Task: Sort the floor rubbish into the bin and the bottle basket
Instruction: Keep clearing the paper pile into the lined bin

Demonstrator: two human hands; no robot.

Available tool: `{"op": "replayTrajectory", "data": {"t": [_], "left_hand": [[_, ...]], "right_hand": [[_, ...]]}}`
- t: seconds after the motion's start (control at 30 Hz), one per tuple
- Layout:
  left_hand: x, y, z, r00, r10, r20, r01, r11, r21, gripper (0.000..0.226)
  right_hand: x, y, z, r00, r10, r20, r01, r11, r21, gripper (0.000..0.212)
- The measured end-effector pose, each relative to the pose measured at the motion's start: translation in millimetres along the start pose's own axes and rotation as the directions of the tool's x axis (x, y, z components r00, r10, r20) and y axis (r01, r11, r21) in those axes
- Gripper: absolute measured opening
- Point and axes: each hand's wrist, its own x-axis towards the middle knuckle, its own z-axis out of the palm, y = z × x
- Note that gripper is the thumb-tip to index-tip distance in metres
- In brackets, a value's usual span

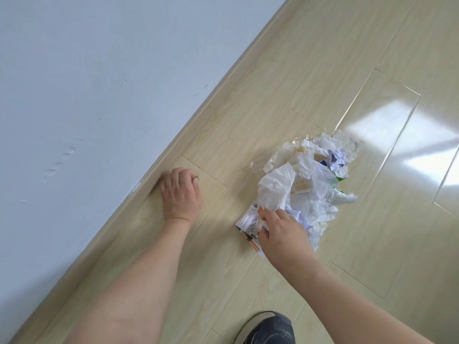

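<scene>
A heap of rubbish (311, 184) lies on the pale wooden floor: crumpled white tissues, clear plastic film, bits of purple and green wrapper. At its near edge is a printed paper leaflet (248, 223). My right hand (283, 234) reaches into the near side of the heap, fingers curled and gripping white tissue and the leaflet's edge. My left hand (180, 194) is down on the floor by the skirting board, fingers curled, pinching a tiny green scrap (196, 178) at its fingertips. No bin or bottle basket is in view.
A light blue-grey wall (87, 95) with a wooden skirting board (223, 78) runs diagonally across the left. A dark shoe (268, 327) stands at the bottom edge. Bare glossy floor (372, 83) stretches to the right and beyond the heap.
</scene>
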Motion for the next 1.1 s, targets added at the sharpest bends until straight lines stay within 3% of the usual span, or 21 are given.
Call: {"op": "replayTrajectory", "data": {"t": [0.1,0.23,0.4,0.6,0.83,0.97,1.1], "left_hand": [[1,2,0,0.997,0.082,0.005,-0.082,0.997,0.002,0.018],[0,1,2,0.999,0.036,-0.009,-0.036,0.999,-0.002,0.002],[1,1,3,1.000,0.011,0.002,-0.011,1.000,0.013,0.007],[2,1,3,1.000,0.006,0.022,-0.006,1.000,0.021,0.007],[3,-1,3,0.999,0.007,0.039,-0.008,1.000,0.021,0.006],[4,-2,4,1.000,0.009,0.029,-0.010,1.000,0.015,0.001],[3,-3,4,1.000,0.018,0.023,-0.018,1.000,0.013,0.010]], "right_hand": [[1,-4,3,1.000,-0.023,0.000,0.023,0.995,-0.100,0.039],[5,-16,14,0.995,-0.083,0.048,0.093,0.960,-0.266,0.023],[20,-24,28,0.996,-0.065,0.058,0.082,0.924,-0.374,0.029],[45,-33,34,0.998,-0.043,0.052,0.059,0.922,-0.383,0.037],[58,-36,22,0.994,-0.048,0.098,0.081,0.926,-0.369,0.005],[58,-32,14,0.983,-0.128,0.134,0.170,0.911,-0.377,0.037],[59,-34,9,0.984,-0.105,0.143,0.150,0.925,-0.348,0.038]]}}
